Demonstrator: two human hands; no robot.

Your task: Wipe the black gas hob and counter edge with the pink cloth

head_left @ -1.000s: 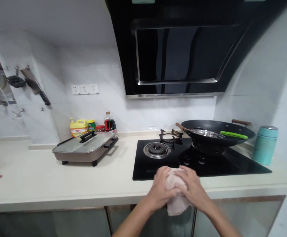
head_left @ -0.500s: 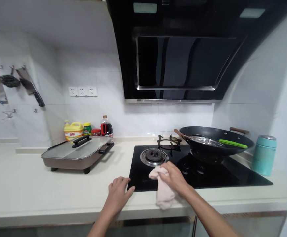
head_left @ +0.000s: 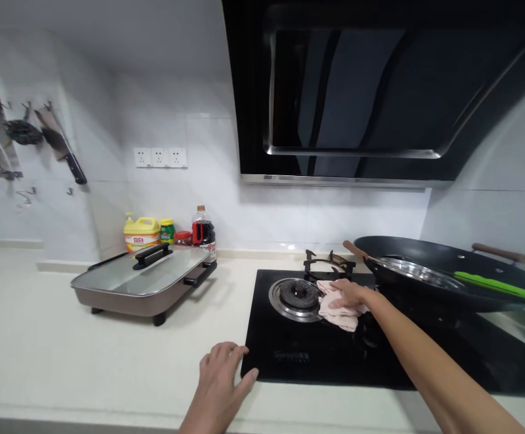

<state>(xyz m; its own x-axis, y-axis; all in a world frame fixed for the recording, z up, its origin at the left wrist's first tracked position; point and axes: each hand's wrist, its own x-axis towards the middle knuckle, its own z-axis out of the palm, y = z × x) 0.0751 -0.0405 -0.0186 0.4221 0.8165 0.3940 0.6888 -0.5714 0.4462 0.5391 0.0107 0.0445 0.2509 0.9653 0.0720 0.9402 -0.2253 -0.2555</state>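
Observation:
My right hand (head_left: 349,295) presses a pale pink cloth (head_left: 340,318) onto the black glass gas stove (head_left: 334,361), just right of the left burner (head_left: 298,295). The cloth lies bunched under the fingers and touches the burner's metal ring. My left hand (head_left: 220,377) rests on the counter at the stove's front left corner, fingers apart, thumb and fingertips at the glass edge. Behind the burner sits a black pot stand (head_left: 328,265), off its burner.
A black wok (head_left: 398,244) holding a metal lid and a green-handled utensil covers the stove's right side. An electric pan (head_left: 140,301) with a glass lid stands left. Bottles and jars (head_left: 142,234) line the wall. A cleaver (head_left: 61,143) hangs left; the range hood (head_left: 348,163) overhangs the stove.
My right hand has moved the cloth from the stove's front edge back and right, beside the burner. My left hand stays at the corner. The view has shifted closer.

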